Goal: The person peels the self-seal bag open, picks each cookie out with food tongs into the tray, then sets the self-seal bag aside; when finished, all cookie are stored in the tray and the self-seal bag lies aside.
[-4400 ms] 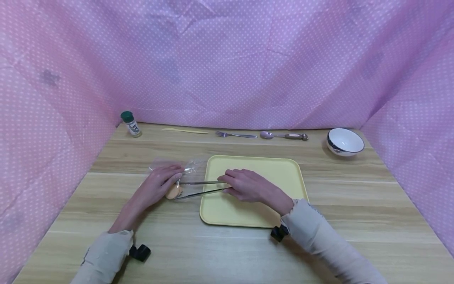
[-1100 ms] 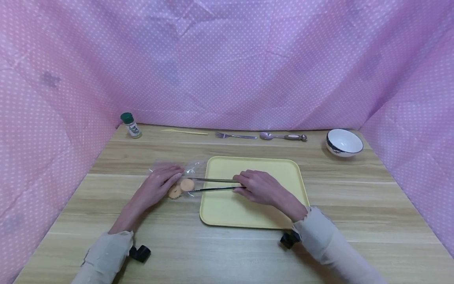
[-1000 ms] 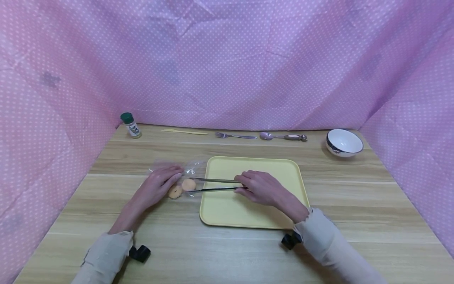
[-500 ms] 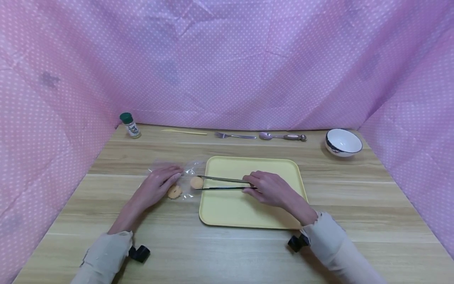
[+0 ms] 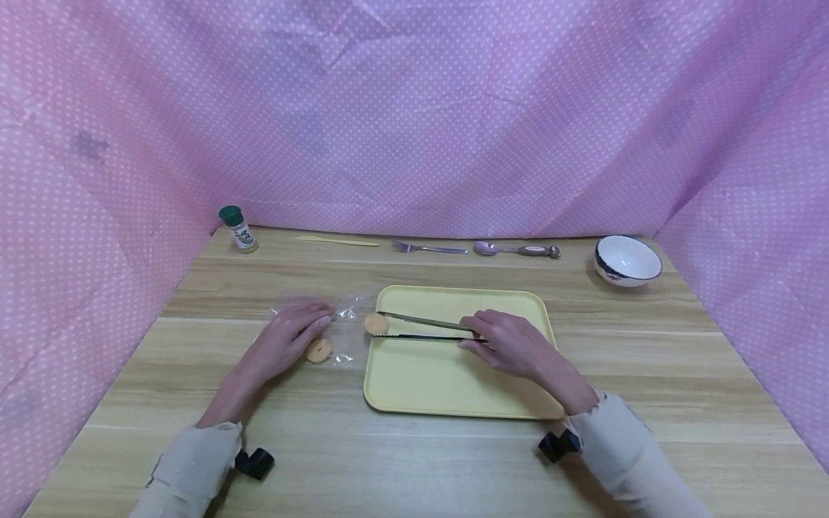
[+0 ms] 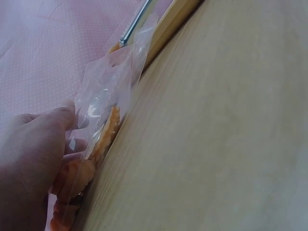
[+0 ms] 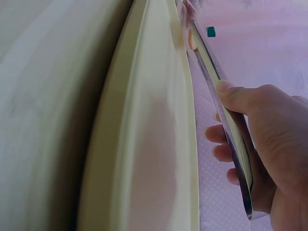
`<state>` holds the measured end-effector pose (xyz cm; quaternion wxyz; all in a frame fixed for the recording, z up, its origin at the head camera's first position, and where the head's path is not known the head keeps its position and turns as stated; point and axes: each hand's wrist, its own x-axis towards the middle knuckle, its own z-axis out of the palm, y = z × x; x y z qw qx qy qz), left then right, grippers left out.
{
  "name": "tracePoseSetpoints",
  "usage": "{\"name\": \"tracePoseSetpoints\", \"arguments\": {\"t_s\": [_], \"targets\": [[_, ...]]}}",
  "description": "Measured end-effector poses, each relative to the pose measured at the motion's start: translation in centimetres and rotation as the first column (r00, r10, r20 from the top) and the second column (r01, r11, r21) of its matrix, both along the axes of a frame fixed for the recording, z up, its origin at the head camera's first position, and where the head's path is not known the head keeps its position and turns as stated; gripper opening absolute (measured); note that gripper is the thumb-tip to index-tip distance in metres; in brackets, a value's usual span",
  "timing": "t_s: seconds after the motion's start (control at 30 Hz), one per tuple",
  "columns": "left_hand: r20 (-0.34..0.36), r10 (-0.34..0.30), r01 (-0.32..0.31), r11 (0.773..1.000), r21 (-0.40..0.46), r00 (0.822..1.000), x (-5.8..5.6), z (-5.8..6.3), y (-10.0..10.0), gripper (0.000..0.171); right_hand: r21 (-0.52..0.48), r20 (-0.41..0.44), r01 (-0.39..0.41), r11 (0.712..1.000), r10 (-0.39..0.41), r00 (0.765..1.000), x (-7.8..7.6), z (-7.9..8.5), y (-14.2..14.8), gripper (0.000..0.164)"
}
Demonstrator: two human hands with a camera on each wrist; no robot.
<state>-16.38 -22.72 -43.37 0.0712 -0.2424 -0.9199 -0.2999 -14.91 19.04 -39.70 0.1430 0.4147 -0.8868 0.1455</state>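
We have the right grip [image 5: 508, 345] round metal tongs [image 5: 427, 321]: long, shiny arms, toothed near the tips. Left grip [image 5: 294, 334] holds a clear plastic bag [image 5: 350, 342], thin, creased, glinting. Between the tong tips we see a round biscuit [image 5: 376, 324], flat, matte, pale orange-tan. It's over the left edge of a tray [image 5: 421, 392], at the bag's right end; touching the tray or not, we can't tell. A scalloped biscuit [image 5: 319, 350] lies near the left thumb; the left wrist view shows us more crinkle-edged ones in the bag. Tray is pale yellow, smooth, rounded corners, raised rim. Left grip hides part of the bag; right grip and tongs cover some tray. Surface [image 5: 363, 460] is light wood grain. Along the back, left to right: green-capped shaker [image 5: 239, 232], slim yellow knife [image 5: 337, 240], metal fork [image 5: 430, 249], grey-handled spoon [image 5: 518, 250], white-lined bowl [image 5: 628, 260]. Behind, pink dotted cloth [image 5: 414, 129], wrinkled.
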Motion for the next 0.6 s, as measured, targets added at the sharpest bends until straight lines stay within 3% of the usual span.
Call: {"name": "tracePoseSetpoints", "arguments": {"t_s": [0.6], "targets": [[-0.015,-0.011,0.011,1.0,0.01,1.0,0.0,0.0,0.0,0.033,-0.023,0.008,0.117,0.993,-0.117,0.993,-0.6,-0.5,2.7,0.027]]}}
